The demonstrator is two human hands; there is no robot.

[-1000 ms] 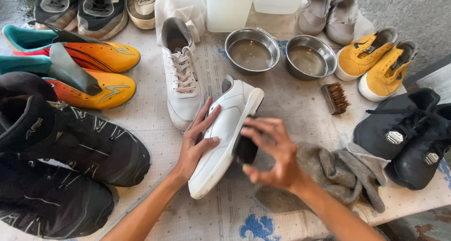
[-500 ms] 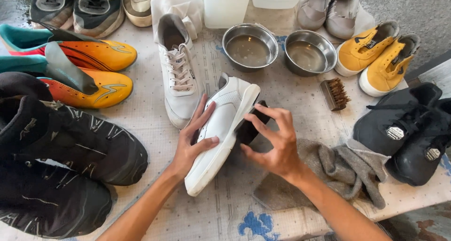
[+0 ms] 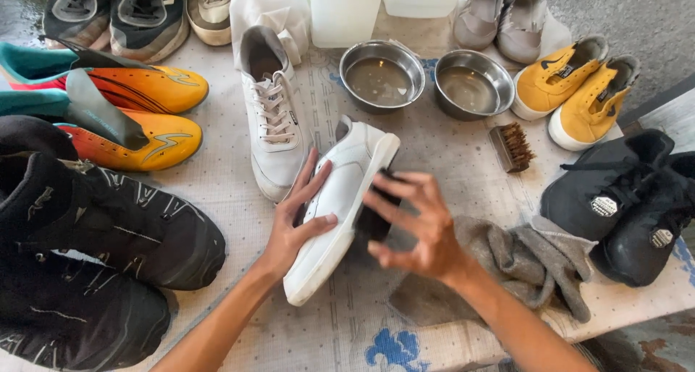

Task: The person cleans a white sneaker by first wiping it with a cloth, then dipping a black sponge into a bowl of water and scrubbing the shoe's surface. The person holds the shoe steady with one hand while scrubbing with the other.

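Shoes crowd the table (image 3: pixel 434 162) on every side, which is covered in a pale dotted sheet with a blue flower print at the lower middle of the frame. Rough grey ground shows at the upper right corner.

Much is cut off or hard to read. Black boots (image 3: pixel 94 256) at the lower left run past the edge, the dark trainers (image 3: pixel 116 10) at the top left lose their heels, and two whitish plastic containers (image 3: pixel 347 6) at the top centre show only their bases. The right hand (image 3: pixel 416 227) is blurred, and the dark object (image 3: pixel 373 223) inside its grip is mostly hidden by the fingers; it looks like a small black brush or pad, but I cannot tell which.

At centre a white sneaker (image 3: pixel 340 205) lies on its side, toe toward the lower left, heel toward the upper right. The left hand (image 3: pixel 297 223) rests open and spread on its upper, thumb and fingers pressed flat, pinning rather than clasping it. The right hand's grip is loosely curled around the dark object, which touches the shoe's sole edge on the right side.

A second white laced sneaker (image 3: pixel 271 118) lies just beside it, upper left. Two steel bowls (image 3: pixel 427 78) of murky water sit above, a small bristle brush (image 3: pixel 512 146) to the right, a grey rag (image 3: pixel 521 263) under the right wrist. Orange football boots (image 3: pixel 137 111) sit left, yellow canvas shoes (image 3: pixel 579 89) and black sneakers (image 3: pixel 622 198) right.
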